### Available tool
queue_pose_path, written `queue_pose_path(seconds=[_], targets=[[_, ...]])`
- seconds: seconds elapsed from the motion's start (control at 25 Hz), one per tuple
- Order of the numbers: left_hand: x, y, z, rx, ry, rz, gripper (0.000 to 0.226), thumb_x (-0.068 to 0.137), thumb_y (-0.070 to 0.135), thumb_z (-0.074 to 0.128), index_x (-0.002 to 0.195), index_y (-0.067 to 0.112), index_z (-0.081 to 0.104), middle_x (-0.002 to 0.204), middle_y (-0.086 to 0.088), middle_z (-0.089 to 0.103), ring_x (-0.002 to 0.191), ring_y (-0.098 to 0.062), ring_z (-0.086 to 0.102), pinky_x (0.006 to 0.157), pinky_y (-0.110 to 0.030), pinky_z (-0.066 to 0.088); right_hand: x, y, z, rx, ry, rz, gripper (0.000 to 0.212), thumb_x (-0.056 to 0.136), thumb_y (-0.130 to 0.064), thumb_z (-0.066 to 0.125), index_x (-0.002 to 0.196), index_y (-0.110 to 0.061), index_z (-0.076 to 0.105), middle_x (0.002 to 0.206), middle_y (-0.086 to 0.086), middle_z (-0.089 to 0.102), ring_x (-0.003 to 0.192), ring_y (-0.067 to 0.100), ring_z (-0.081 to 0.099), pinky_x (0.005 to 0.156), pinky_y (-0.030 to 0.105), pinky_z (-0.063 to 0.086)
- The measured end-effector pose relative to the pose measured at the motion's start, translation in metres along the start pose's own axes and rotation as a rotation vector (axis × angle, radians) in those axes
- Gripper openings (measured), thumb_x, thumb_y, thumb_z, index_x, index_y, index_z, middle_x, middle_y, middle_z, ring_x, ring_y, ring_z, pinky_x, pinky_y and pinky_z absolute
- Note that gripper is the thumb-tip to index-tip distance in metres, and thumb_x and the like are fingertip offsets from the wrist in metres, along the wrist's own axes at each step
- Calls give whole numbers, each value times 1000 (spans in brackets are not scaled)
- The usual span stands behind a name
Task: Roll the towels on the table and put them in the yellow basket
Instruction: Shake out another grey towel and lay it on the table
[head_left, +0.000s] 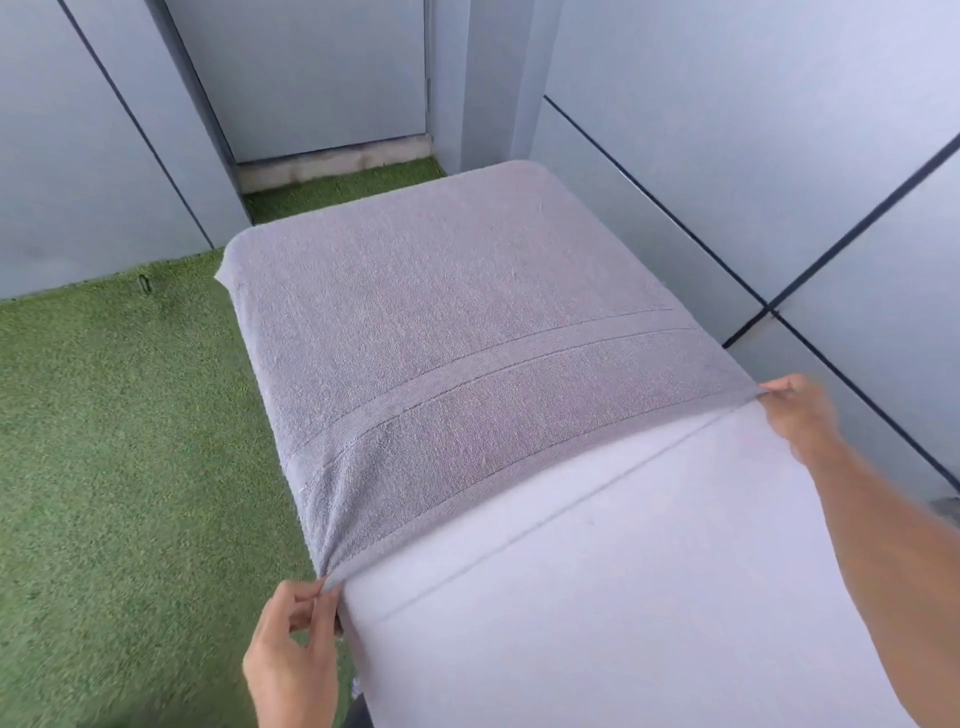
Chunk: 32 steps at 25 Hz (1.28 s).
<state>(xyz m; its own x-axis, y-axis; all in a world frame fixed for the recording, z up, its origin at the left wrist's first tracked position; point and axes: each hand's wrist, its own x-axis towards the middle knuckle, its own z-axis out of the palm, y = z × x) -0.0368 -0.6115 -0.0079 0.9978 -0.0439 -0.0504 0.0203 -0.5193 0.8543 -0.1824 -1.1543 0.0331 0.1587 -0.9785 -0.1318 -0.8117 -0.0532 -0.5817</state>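
Note:
A large grey towel (441, 322) with a woven band lies spread flat over the far half of a pale table (623, 597), draping over the far and left edges. My left hand (291, 639) pinches the towel's near left corner at the table's left edge. My right hand (800, 410) pinches the near right corner at the table's right edge. The towel's near hem is stretched taut between both hands. No yellow basket is in view.
Green artificial turf (114, 441) covers the floor to the left and beyond the table. Grey wall panels (753, 156) stand close along the right and at the back, with a grey door (311, 78) at the far end.

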Motion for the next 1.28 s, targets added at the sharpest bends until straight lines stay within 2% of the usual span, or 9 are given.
queue_pose_path(seconds=[0.2,0.44,0.68,0.84,0.96,1.04,1.12,1.2,1.28], targets=[[-128,-24,-9,6,16,11,21,82,14,71,70,24,57,58,-3,61,61,-10,55,61,-14,40,-39,97,-58,-7,8,-8,19,91,-13,57,108,-8,65,99,13,62,93,28,57,72,29,39],[-276,-39,-24,-9,37,0,23,81,14,74,70,27,58,60,-3,62,61,-5,56,59,-10,38,-79,224,-125,81,4,4,18,88,-7,58,103,-8,66,103,17,66,81,23,53,59,16,43],[-391,-43,-39,-43,79,71,25,76,47,54,67,24,57,54,1,60,58,-1,55,57,-17,40,-123,309,-178,194,-12,2,16,89,-2,55,94,-14,63,101,12,59,91,18,51,66,25,40],[-465,-54,-43,-36,123,7,18,80,38,67,69,29,55,59,-2,61,63,-3,56,61,-15,40,-145,351,-209,199,-30,-41,20,90,1,53,108,1,62,99,9,56,92,17,50,78,26,35],[-514,-63,-44,24,166,-88,24,82,15,72,72,29,55,65,-4,62,69,-2,56,68,-6,37,-154,378,-224,239,-62,-82,19,89,2,54,104,-4,62,108,20,62,89,18,52,69,21,40],[-545,-59,-48,54,164,-127,19,83,14,70,74,25,57,68,-4,63,74,2,54,68,-1,35,-162,396,-236,243,-74,-113,18,88,3,55,98,-12,60,110,24,64,81,18,53,58,12,40],[-568,-52,-52,72,127,-152,13,85,18,69,77,20,59,75,-5,64,74,2,55,66,-1,36,-167,417,-250,209,-111,-115,18,88,2,55,95,-14,58,110,24,65,79,20,55,59,16,40],[-579,-43,-57,115,96,-180,11,86,20,67,80,16,60,82,-6,63,73,-6,57,65,-11,40,-170,434,-267,106,-162,-109,15,87,-3,57,94,-16,60,109,20,66,87,27,59,67,29,44],[-576,-30,-57,215,58,-184,8,87,16,67,84,15,60,91,-8,59,84,-26,58,71,-34,43,-175,435,-280,-111,-187,-231,12,87,-8,58,96,-15,62,105,15,68,94,33,62,77,39,47]])
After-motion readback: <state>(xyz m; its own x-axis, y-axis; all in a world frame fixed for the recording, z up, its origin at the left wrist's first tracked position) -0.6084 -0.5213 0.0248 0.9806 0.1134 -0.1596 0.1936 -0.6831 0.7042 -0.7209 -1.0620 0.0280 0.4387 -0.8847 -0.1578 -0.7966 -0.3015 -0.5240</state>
